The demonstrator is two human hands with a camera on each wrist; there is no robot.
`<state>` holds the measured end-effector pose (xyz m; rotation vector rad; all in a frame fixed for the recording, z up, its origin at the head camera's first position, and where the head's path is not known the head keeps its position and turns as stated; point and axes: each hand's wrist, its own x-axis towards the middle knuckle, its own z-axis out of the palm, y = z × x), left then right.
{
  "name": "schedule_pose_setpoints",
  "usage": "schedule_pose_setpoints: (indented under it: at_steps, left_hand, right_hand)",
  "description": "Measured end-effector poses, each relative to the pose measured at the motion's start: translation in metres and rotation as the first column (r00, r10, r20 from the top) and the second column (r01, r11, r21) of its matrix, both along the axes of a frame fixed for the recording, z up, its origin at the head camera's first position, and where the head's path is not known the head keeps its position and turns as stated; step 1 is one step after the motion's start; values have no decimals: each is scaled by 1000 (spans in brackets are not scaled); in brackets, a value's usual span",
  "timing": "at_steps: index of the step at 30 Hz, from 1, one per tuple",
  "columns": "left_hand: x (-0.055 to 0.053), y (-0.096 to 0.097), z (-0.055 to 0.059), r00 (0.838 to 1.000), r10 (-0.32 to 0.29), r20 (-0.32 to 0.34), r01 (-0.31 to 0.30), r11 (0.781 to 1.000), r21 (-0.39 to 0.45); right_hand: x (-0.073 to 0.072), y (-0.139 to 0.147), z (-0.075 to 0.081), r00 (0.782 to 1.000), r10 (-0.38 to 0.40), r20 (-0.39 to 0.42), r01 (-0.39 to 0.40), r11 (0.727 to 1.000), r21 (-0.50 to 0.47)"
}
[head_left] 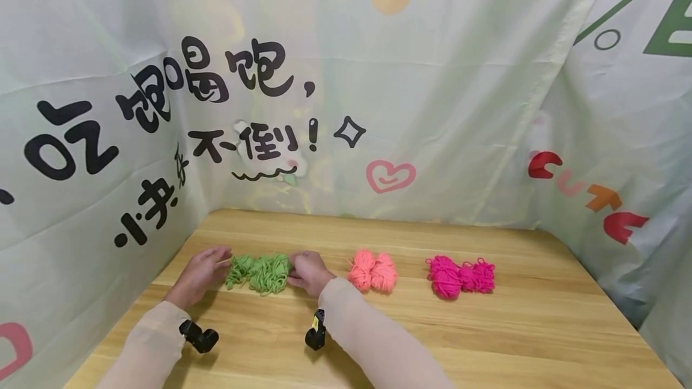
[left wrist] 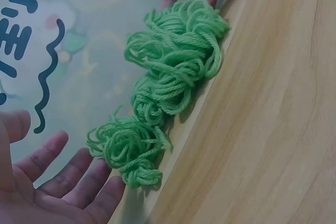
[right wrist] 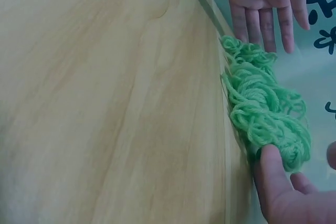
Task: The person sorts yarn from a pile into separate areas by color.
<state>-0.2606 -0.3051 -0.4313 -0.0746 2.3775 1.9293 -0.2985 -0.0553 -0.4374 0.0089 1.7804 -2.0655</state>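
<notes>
A loose bundle of green yarn (head_left: 265, 273) lies on the wooden table, pinched in toward its left part into a smaller and a larger lump. At its left end is my left hand (head_left: 202, 275), fingers extended and spread in the left wrist view, fingertips right at the strands. On the opposite end, my right hand (head_left: 310, 272) has its fingers against the yarn; the right wrist view shows an outstretched finger (right wrist: 275, 171) touching the strands. Both palms face the bundle from the sides.
To the right lie a coral yarn bundle (head_left: 373, 271) and a magenta yarn bundle (head_left: 461, 277), each narrowed between two lumps. Printed cloth (head_left: 449, 107) hangs along the back and both sides of the table (head_left: 519, 329). Black wrist cameras (head_left: 199, 336) sit at both sleeves.
</notes>
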Motion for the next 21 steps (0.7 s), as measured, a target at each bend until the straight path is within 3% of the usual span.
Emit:
schedule_pose_setpoints:
  at_steps: [3, 12, 15, 21]
  left_hand:
    - [0, 2, 2, 1000, -6, -4, 6, 1000, 8]
    - [1, 6, 5, 1000, -6, -3, 6, 1000, 15]
    - [1, 7, 10, 1000, -9, -12, 10, 1000, 13]
    - [6, 12, 21, 1000, -2, -10, 2, 1000, 15]
  right_hand:
    - [-3, 3, 1, 999, 25, 31, -23, 998, -54]
    - [-3, 20, 12, 999, 33, 38, -32, 999, -28]
    - [-4, 30, 17, 998, 27, 61, -21, 995, -100]
    - [1, 51, 30, 993, 87, 78, -67, 971, -229]
